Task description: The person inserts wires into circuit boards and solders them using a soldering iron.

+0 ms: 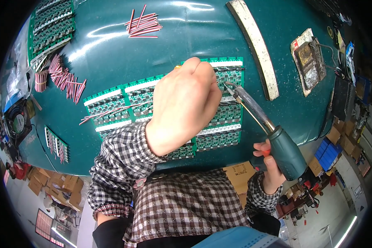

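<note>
My left hand [186, 101] is raised over a row of green circuit boards [124, 101] on the dark green table, fingers curled closed near the boards' right end; what it pinches is hidden behind the hand. My right hand [270, 165] grips a green-handled soldering iron [285, 151] at the table's near edge. The iron's long metal tip [231, 87] points up-left and ends just beside my left fingers over a board. Thin red wires [107, 112] lie across the left boards.
A bundle of red wires [144, 25] lies at the far middle, more red wires [64, 78] at the left. Stacked boards [51, 25] sit far left, a small board [56, 144] near left. A white strip [254, 45] and a soldering stand [308, 62] are right.
</note>
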`<state>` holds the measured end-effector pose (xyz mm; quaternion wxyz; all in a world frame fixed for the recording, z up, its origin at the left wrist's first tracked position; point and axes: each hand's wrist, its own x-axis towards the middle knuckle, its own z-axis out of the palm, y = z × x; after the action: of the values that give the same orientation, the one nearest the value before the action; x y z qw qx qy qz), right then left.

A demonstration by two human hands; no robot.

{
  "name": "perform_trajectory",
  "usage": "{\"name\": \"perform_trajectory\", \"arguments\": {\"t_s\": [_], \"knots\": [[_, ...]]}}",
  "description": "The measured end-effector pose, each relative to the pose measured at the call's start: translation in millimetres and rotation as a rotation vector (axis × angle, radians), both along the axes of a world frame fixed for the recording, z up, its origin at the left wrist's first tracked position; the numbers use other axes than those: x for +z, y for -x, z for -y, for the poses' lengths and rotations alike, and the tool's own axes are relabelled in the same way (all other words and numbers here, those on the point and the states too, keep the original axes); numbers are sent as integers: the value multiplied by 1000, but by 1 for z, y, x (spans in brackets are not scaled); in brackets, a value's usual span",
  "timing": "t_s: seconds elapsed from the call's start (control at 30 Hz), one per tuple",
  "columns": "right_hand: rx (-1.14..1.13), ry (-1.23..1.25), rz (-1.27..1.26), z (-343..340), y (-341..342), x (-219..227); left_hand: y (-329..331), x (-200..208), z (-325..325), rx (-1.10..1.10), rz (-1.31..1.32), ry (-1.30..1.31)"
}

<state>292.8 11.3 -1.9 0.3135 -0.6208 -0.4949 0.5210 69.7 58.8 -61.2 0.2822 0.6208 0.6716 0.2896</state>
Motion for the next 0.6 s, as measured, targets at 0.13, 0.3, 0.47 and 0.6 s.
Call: {"name": "perform_trajectory", "arguments": {"t_s": [0.13, 0.3, 0.47, 0.6], "knots": [[0, 5, -1, 1, -1, 1, -1, 0, 0, -2, -8, -7], [-8, 22, 1, 0, 0, 1, 0, 0, 0, 1, 9, -2], [-24, 27, -26, 1, 0, 1, -1, 1, 2, 11, 3, -5], [-16, 45, -42, 3, -4, -2, -2, 0, 3, 23, -9, -14]]}}
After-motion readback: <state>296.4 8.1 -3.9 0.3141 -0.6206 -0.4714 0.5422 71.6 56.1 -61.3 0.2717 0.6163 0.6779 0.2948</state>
